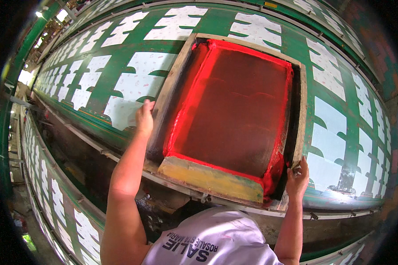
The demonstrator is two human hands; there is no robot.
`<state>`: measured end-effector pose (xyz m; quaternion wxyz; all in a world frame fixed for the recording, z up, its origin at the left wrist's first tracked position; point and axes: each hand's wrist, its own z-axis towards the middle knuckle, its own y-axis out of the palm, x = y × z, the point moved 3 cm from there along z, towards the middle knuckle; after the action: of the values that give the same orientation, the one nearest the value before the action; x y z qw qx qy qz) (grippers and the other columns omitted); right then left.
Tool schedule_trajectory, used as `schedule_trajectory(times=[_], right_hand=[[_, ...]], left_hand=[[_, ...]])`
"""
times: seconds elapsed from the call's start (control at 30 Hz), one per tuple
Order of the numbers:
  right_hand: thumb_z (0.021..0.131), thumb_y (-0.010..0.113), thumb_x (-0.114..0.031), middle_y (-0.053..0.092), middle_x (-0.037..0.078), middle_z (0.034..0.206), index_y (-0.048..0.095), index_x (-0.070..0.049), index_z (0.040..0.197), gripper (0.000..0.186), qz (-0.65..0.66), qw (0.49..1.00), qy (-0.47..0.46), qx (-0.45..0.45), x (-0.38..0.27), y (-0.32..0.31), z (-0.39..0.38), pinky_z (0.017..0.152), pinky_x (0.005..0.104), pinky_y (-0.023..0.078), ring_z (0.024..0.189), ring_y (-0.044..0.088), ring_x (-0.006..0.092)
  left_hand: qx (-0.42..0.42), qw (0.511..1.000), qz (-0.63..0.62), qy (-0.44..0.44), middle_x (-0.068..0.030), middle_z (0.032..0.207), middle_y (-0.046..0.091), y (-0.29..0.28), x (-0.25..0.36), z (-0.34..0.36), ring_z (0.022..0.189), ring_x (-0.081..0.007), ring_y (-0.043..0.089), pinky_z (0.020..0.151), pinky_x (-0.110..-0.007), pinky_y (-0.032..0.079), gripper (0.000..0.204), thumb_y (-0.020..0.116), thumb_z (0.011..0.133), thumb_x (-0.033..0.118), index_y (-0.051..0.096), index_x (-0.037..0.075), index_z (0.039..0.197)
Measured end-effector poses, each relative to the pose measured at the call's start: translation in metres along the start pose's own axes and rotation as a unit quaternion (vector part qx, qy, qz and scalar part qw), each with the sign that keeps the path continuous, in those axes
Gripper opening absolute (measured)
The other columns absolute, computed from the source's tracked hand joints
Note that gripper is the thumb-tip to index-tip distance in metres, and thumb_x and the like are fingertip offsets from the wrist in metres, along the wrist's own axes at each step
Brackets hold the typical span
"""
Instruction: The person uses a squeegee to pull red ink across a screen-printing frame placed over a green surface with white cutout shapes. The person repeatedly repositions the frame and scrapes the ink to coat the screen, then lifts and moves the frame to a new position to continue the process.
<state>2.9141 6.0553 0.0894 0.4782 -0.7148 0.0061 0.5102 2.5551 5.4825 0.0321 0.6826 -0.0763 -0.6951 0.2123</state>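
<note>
Both hands (pixel 145 117) (pixel 298 176) at frame (pixel 171 84); shirt (pixel 225 232) lettered.

A single wide fisheye camera worn on a person's head, at the left of a side-by-side pair, looks steeply down and a little forward. The wearer's white shirt (pixel 212 234) is nearest, at the lower edge. Just beyond, a wooden frame (pixel 302 110) fills the middle, within arm's reach. The long green table (pixel 296 37) bows away to both sides, toward a dark round rim.
</note>
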Motion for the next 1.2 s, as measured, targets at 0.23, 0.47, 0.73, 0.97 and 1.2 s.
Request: schedule_trajectory(times=[0.23,0.47,0.73,0.97,1.2], right_hand=[[0.086,0.089,-0.009,0.069,0.023,0.148,0.056,-0.012,0.162,0.083,-0.162,0.984,0.073,0.012,0.004,0.018,0.026,0.117,0.0510,0.054,0.137,0.066,0.0443],[0.079,0.092,-0.005,0.072,0.013,0.115,0.071,-0.015,0.151,0.075,-0.149,0.987,0.044,0.046,-0.015,0.012,0.026,0.099,0.0461,0.059,0.109,0.073,0.0329],[0.079,0.088,-0.011,0.071,0.017,0.116,0.073,-0.016,0.145,0.068,-0.131,0.987,-0.071,0.061,-0.068,-0.045,0.017,0.103,0.0515,0.057,0.118,0.069,0.0419],[0.079,0.089,-0.011,0.073,0.019,0.120,0.074,-0.016,0.144,0.068,-0.120,0.988,-0.056,0.073,-0.033,-0.111,0.051,0.102,0.0512,0.059,0.118,0.071,0.0426],[0.075,0.088,-0.005,0.074,0.019,0.124,0.075,-0.016,0.143,0.070,-0.081,0.991,-0.007,0.109,0.076,-0.196,0.103,0.103,0.0491,0.060,0.119,0.073,0.0422]], left_hand=[[-0.038,0.958,0.271,0.082,-0.0280,0.120,0.075,0.021,0.027,-0.007,0.116,-0.0470,0.071,0.103,-0.053,0.056,0.063,0.093,0.089,0.044,0.074,-0.009,0.119],[-0.056,0.950,0.296,0.083,-0.0282,0.119,0.073,0.018,0.018,-0.005,0.114,-0.0486,0.070,0.099,-0.055,0.055,0.053,0.095,0.085,0.032,0.070,-0.005,0.113],[-0.107,0.980,0.163,0.050,-0.0119,0.097,0.071,0.012,0.011,0.015,0.091,-0.0268,0.067,0.086,-0.044,0.053,0.031,0.090,0.078,0.007,0.067,-0.001,0.098],[-0.088,0.987,0.113,0.069,-0.0084,0.086,0.065,0.064,0.077,-0.033,0.083,-0.0213,0.060,0.079,-0.043,0.050,0.035,0.091,0.075,0.004,0.057,0.000,0.086],[-0.078,0.989,0.090,0.092,-0.0074,0.088,0.071,0.169,0.135,-0.112,0.082,-0.0194,0.064,0.077,-0.040,0.053,0.034,0.094,0.074,0.004,0.062,0.001,0.085]])
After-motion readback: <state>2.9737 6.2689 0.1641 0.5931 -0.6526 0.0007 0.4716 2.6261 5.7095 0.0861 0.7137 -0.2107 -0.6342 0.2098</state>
